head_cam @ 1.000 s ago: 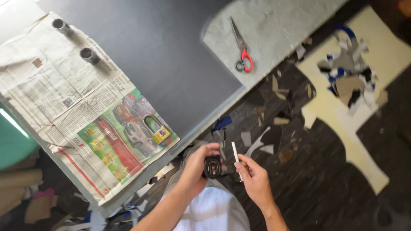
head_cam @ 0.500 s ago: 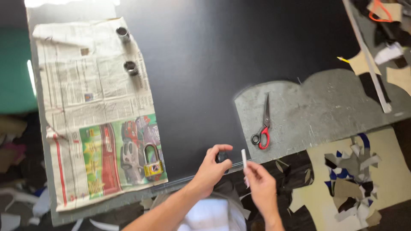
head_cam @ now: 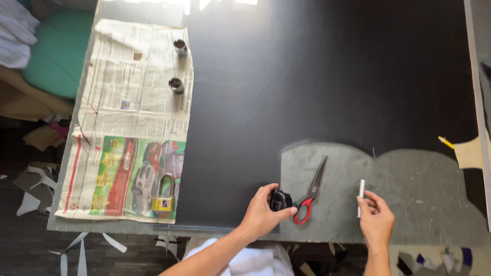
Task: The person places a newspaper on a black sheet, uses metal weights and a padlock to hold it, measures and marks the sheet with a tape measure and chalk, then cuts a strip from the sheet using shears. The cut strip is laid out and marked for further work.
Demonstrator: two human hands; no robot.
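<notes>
Black tabletop [head_cam: 317, 76] fills my view, with a grey felt piece [head_cam: 409, 194] lying at its near edge. My left hand [head_cam: 261, 214] closes its fingers around a small black object [head_cam: 280, 199], resting it on the table beside the red-handled scissors [head_cam: 312, 191]. My right hand [head_cam: 376, 220] pinches a white chalk stick [head_cam: 361, 197] upright over the felt, probably ready for marking. On the newspaper [head_cam: 133, 117] stand two small metal cups [head_cam: 176, 85]; I cannot see their content. A padlock [head_cam: 163, 197] lies there too.
</notes>
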